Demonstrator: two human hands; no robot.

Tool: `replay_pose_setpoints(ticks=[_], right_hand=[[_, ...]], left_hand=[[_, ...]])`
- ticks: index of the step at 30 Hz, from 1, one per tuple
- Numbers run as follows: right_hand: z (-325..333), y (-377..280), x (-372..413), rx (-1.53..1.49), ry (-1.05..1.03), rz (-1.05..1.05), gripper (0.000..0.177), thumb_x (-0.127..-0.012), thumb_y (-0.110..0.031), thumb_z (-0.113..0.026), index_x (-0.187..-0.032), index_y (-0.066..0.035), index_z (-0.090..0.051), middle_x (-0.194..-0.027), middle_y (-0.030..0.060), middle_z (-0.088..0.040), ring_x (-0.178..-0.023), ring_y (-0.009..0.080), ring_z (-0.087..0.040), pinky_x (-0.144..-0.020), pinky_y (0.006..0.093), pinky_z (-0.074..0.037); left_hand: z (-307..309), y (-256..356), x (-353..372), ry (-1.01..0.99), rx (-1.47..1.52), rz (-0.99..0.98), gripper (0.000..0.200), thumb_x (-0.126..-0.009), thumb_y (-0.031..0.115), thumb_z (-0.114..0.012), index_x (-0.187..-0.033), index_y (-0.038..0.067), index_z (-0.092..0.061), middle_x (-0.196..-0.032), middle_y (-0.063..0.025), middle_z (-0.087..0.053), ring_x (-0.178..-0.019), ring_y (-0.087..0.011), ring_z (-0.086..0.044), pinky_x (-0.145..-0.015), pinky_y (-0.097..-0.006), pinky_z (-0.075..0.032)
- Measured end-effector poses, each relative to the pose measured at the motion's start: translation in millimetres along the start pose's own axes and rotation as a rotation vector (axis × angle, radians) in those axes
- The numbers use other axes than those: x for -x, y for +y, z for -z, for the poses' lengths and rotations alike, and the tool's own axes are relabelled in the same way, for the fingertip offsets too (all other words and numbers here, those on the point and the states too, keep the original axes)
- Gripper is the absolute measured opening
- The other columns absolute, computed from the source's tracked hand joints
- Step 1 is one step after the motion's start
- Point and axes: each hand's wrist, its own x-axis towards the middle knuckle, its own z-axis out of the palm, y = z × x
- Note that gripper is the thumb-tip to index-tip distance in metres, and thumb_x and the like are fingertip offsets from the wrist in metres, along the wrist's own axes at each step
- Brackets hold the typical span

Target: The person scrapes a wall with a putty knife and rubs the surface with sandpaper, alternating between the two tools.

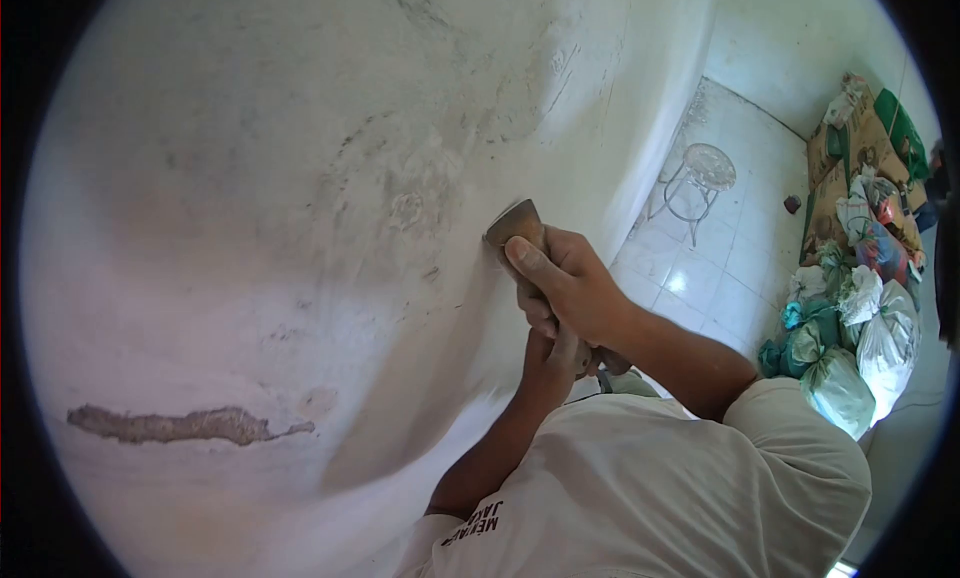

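Here, a scraper is held in the right hand, its blade turned toward the scuffed wall on the left; whether the wall is touched cannot be told. The left hand is placed just below the right, mostly hidden, so what is held in it cannot be told. The wall is marked near left by a rough brown gash. A stool and tied bags are seen at right.
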Motion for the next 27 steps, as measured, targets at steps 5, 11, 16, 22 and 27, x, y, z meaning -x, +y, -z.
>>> replay_pose_setpoints(ticks=[5, 11, 16, 22, 27], right_hand=[[-3, 2, 4, 0.032, 0.019, 0.009, 0.036, -0.1, -0.04, -0.047, -0.085, -0.007, -0.047, -0.055, -0.0035, -0.04, -0.041, 0.0056, -0.038, -0.038, 0.0225, -0.034], [20, 44, 7, 0.041, -0.031, -0.109, 0.04, -0.099, -0.044, -0.045, -0.084, -0.007, -0.046, -0.054, -0.0026, -0.041, -0.041, 0.0066, -0.04, -0.039, 0.0234, -0.036], [19, 43, 5, 0.04, -0.006, -0.118, 0.038, -0.099, -0.042, -0.047, -0.084, -0.006, -0.046, -0.054, -0.0028, -0.041, -0.041, 0.0061, -0.04, -0.038, 0.0234, -0.036], [18, 35, 6, 0.11, 0.034, -0.124, 0.038, -0.099, -0.04, -0.049, -0.082, -0.006, -0.046, -0.055, -0.0029, -0.041, -0.042, 0.0055, -0.038, -0.038, 0.0232, -0.035], [25, 36, 0, -0.009, -0.031, -0.19, 0.036, -0.099, -0.038, -0.05, -0.083, -0.007, -0.046, -0.055, -0.0028, -0.04, -0.041, 0.0054, -0.036, -0.037, 0.0229, -0.034]], left_hand=[[6, -11, 6, 0.046, -0.129, -0.038, 0.032, -0.103, 0.035, -0.04, -0.103, 0.004, -0.049, -0.076, -0.0038, -0.055, -0.053, -0.0095, -0.05, -0.045, -0.0248, -0.039], [3, -44, 17, 0.137, -0.119, 0.125, 0.032, -0.104, 0.034, -0.036, -0.109, 0.005, -0.047, -0.089, -0.004, -0.056, -0.067, -0.0091, -0.055, -0.05, -0.0231, -0.043], [11, -54, 13, 0.097, -0.171, 0.096, 0.034, -0.105, 0.036, -0.031, -0.111, 0.005, -0.044, -0.088, -0.004, -0.054, -0.065, -0.0092, -0.054, -0.051, -0.0235, -0.044], [20, -67, 1, -0.008, -0.564, -0.231, 0.034, -0.104, 0.036, -0.033, -0.11, 0.005, -0.044, -0.087, -0.004, -0.054, -0.064, -0.0093, -0.053, -0.05, -0.0238, -0.044], [7, -52, 1, 0.023, -0.203, 0.018, 0.032, -0.104, 0.033, -0.033, -0.109, 0.004, -0.045, -0.085, -0.0042, -0.054, -0.065, -0.0099, -0.054, -0.054, -0.0242, -0.045]])
